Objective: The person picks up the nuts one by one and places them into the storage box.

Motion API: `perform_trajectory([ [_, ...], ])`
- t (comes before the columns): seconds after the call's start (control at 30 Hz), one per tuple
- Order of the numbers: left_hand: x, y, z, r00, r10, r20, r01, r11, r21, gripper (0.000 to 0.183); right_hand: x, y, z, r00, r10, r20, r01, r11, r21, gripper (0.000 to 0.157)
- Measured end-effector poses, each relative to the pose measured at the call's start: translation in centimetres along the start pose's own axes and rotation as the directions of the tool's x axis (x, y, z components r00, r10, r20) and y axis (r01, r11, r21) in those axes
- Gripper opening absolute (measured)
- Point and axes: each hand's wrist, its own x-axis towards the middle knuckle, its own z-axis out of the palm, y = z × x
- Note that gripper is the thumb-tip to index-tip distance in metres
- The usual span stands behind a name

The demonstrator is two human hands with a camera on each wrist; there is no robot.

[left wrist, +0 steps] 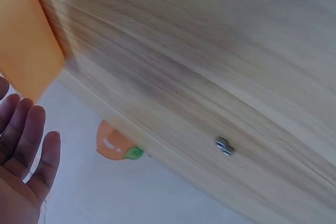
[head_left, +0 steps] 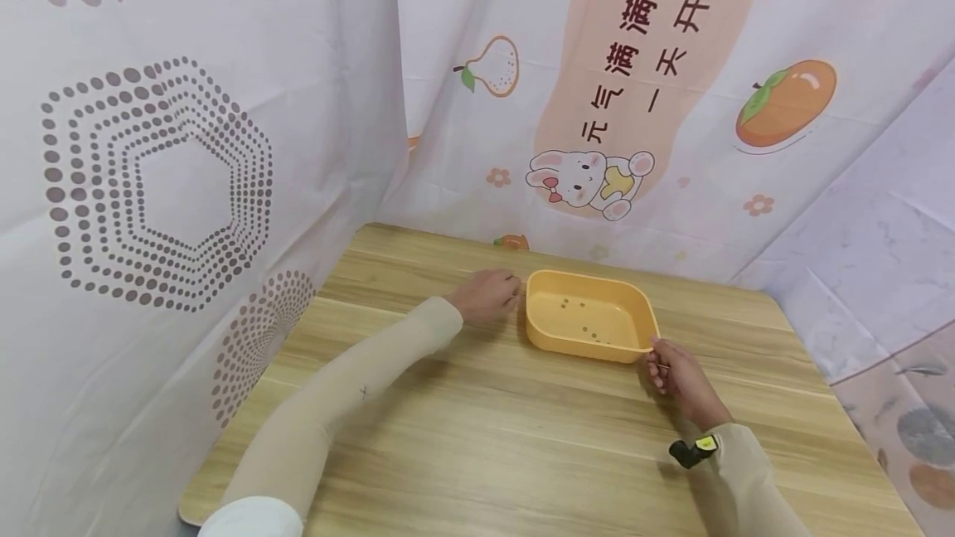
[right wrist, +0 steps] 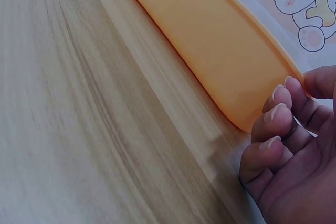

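A shallow orange-yellow plastic basin (head_left: 578,347) sits near the back of the table. My right hand (head_left: 681,378) pinches its near right corner, thumb and index finger on the rim (right wrist: 257,22), the other fingers curled beneath. Several tiny dark pieces (head_left: 585,329) lie scattered on the basin's floor. At the basin's left end is my left hand (head_left: 487,297), fingers loosely bent. The left wrist view has those fingers (left wrist: 32,127) spread slightly beside the basin's corner, holding nothing visible. Two small metal nuts (left wrist: 224,146) lie together on the wood, away from the fingertips.
The wood-grain table (head_left: 477,454) ends at a printed white curtain (head_left: 462,164) close behind the basin. Another patterned curtain (head_left: 186,355) hangs along the left edge, and a third (head_left: 880,272) on the right. A small black device (head_left: 692,451) is on the right wrist.
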Motion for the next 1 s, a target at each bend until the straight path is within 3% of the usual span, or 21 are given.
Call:
perform_trajectory([
  [0.47,-4.7,-4.1,0.2,0.996,-0.076,0.044,0.075,0.997,0.017,0.018,-0.2,0.0,0.0,1.000,-0.001,0.011,0.000,1.000,0.026,0.039],
  [1.0,-10.0,-8.2,-0.1,0.977,-0.191,0.092,0.191,0.982,0.004,0.024,-1.3,-1.8,0.8,0.999,0.000,0.038,0.001,1.000,-0.003,0.040],
])
